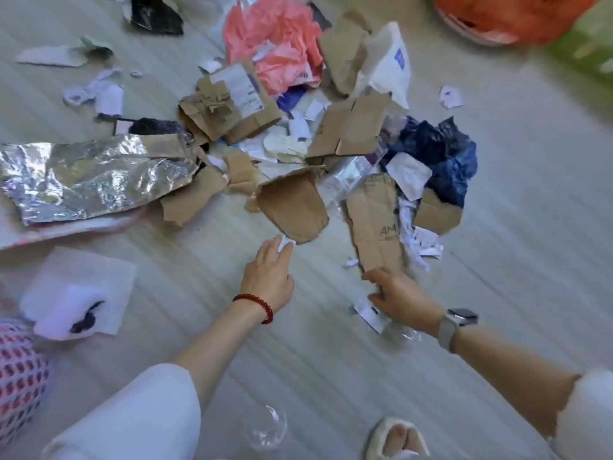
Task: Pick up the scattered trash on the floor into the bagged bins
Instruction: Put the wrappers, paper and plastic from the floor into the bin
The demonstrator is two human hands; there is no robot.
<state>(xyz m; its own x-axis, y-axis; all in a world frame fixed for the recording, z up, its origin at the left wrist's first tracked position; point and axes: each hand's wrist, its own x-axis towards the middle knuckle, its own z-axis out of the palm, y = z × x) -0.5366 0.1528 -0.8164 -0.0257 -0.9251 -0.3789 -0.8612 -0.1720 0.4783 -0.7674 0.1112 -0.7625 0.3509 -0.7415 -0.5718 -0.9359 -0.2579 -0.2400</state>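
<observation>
Nearest the camera, at the bottom edge, a fuzzy slipper [396, 439] with bare toes showing is cut off by the frame, and a scrap of clear plastic [268, 429] lies just left of it, hard to make out against the pale floor [315, 360]. White sleeves cover both upper forearms.

Reaching forward, the left hand [270, 277], with a red bead bracelet [257, 307] at the wrist, has its fingers straight, and their tips touch a small white paper scrap [287, 243] at the lower edge of a torn brown cardboard piece [293, 209]. The right hand [401, 295], with a grey watch [459, 318] on its wrist, has its fingers curled at the near end of a long cardboard strip [376, 227]; motion blur hides whether it actually grips the strip. A white label [370, 315] lies under its heel, partly covered.

Beyond the hands the trash spreads in a heap: crumpled silver foil [96, 177] on the left, pink paper [275, 44] at the back, a white plastic bag [388, 64], dark blue plastic [444, 157] on the right, and paper scraps half buried under cardboard. A white foam sheet [78, 293] lies at lower left beside a patterned cloth [20, 370] cut off by the edge. An orange-bagged bin [504, 14] sits at the top right corner, mostly out of frame, well apart from the hands.
</observation>
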